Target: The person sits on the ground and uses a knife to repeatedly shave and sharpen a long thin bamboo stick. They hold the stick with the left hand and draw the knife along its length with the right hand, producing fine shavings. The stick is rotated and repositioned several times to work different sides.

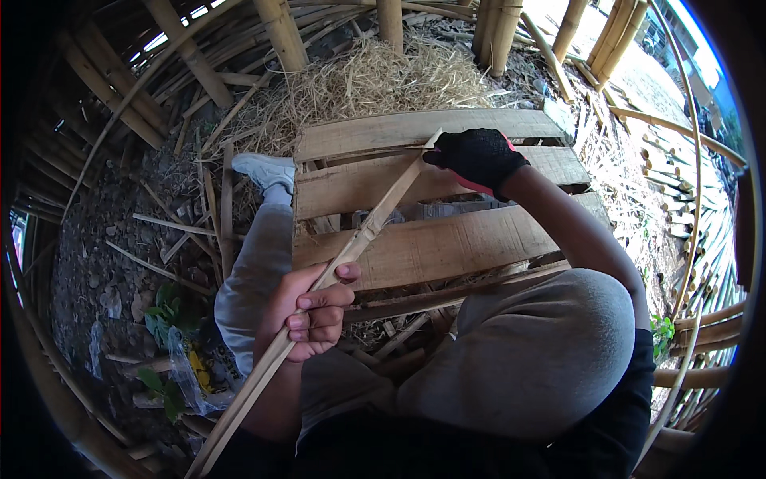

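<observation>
A long, split bamboo strip (pixel 367 230) runs slantwise from the lower left edge up to the slatted wooden bench. My bare left hand (pixel 313 313) is closed around its lower part, with the thumb lying along the strip. At the far end, my right hand (pixel 479 162), in a black glove with pinkish-red on the palm side, is closed against the strip's tip. A thin pale sliver sticks out to the left there. The glove hides whether a tool is also in that hand. Under both hands lies the bench of wide planks (pixel 431 243), with gaps between them.
Beyond the bench lies a heap of pale shavings (pixel 371 84). Bamboo posts (pixel 281 33) stand behind it. Cut bamboo poles (pixel 706 239) are stacked at the right. My raised knee (pixel 550 335) is close to the bench's near edge; my shoe (pixel 263 170) rests left of it.
</observation>
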Available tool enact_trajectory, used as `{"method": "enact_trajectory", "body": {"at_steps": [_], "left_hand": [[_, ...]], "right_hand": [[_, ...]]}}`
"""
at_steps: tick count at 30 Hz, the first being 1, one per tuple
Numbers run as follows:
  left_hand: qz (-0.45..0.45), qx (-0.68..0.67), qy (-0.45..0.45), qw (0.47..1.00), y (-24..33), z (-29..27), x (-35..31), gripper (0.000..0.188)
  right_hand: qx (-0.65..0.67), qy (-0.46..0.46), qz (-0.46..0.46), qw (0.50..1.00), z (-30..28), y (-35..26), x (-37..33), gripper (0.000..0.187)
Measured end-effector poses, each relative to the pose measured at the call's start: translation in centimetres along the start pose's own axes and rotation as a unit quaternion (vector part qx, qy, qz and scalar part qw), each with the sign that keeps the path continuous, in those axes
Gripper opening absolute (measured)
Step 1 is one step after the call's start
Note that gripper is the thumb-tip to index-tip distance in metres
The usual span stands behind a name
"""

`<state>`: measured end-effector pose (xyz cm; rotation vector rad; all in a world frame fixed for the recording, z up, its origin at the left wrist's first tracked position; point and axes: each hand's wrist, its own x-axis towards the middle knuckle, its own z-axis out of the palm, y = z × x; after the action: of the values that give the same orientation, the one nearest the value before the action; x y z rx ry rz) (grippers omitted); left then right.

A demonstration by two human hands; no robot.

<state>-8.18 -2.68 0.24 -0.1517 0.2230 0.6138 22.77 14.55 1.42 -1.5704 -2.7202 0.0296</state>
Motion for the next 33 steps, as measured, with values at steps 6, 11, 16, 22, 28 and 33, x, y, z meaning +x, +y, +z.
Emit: {"method": "enact_trajectory", "body": {"at_steps": [6, 11, 16, 22, 28, 33], "left_hand": [[0.01, -0.021, -0.028, 0.999, -0.2, 0.7, 0.0, 0.029], [0.0, -0.007, -0.006, 1.0, -0.1, 0.8, 0.2, 0.028], [-0.019, -0.04, -0.026, 0.999, -0.5, 1.7, 0.2, 0.024], [-0.024, -0.044, -0.036, 0.998, -0.5, 1.3, 0.4, 0.025], [-0.026, -0.092, -0.048, 0.994, 0.2, 0.8, 0.4, 0.024], [-0.022, -0.068, -0.054, 0.996, -0.5, 1.3, 0.3, 0.024]], "right_hand": [[0.012, 0.068, -0.215, 0.974, 0.3, -4.2, -2.2, 0.028], [-0.048, 0.029, -0.074, 0.996, -0.6, -1.5, -2.4, 0.031], [-0.016, 0.042, -0.115, 0.992, 0.4, -4.1, -3.6, 0.037], [0.006, -0.05, -0.129, 0.99, -2.0, -5.9, -4.0, 0.037], [-0.034, 0.03, -0.153, 0.987, 0.0, -3.8, -2.7, 0.034], [-0.023, 0.069, -0.174, 0.982, 0.0, -2.8, -1.9, 0.033]]}}
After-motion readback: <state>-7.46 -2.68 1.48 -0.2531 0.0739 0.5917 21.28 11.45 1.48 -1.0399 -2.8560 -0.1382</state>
